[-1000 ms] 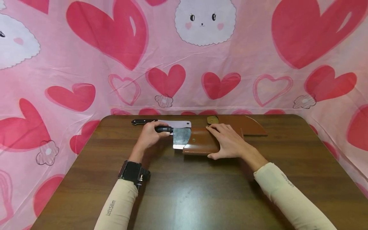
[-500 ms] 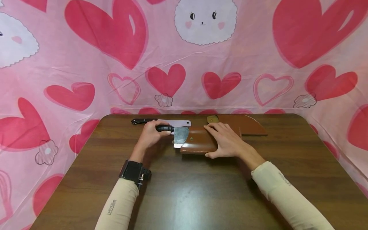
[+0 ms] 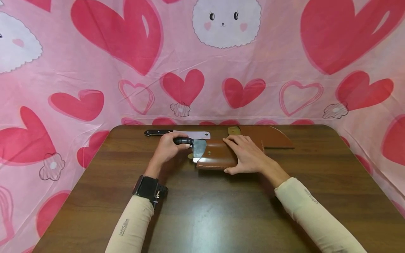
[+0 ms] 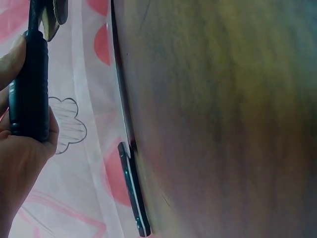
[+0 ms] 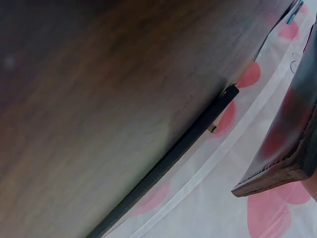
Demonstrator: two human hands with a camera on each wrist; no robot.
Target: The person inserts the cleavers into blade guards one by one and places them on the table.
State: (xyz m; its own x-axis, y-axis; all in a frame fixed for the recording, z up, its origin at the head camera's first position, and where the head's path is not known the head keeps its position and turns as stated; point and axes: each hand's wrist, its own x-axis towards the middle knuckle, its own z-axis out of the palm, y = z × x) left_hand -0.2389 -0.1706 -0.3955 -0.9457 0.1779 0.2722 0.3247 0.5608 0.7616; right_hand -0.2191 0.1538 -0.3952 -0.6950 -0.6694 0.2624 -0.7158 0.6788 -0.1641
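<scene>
My left hand (image 3: 165,150) grips the dark turned handle (image 4: 29,89) of a cleaver (image 3: 199,150), with the thumb along its side. Most of the blade is hidden inside a glossy brown leather sheath (image 3: 218,157); only a strip by the handle shows. From the right, my right hand (image 3: 248,155) grips the closed end of this sheath, thumb at the near edge and fingers over the far edge. A brass-coloured strap end (image 3: 190,156) peeks out left of the blade. In the right wrist view the sheath's stitched corner (image 5: 277,171) appears at the right, above the table.
Behind the hands, a second cleaver (image 3: 199,135) with a black riveted handle (image 4: 132,191) lies near the table's back edge. A second brown sheath (image 3: 273,137) with a tan strap lies to its right. The wooden table (image 3: 202,211) meets a pink heart-patterned cloth (image 3: 202,59).
The blade has slid deeper into the sheath, so less of it shows. My left hand has shifted slightly right, and my right hand with the sheath slightly left. The strap end has come into view.
</scene>
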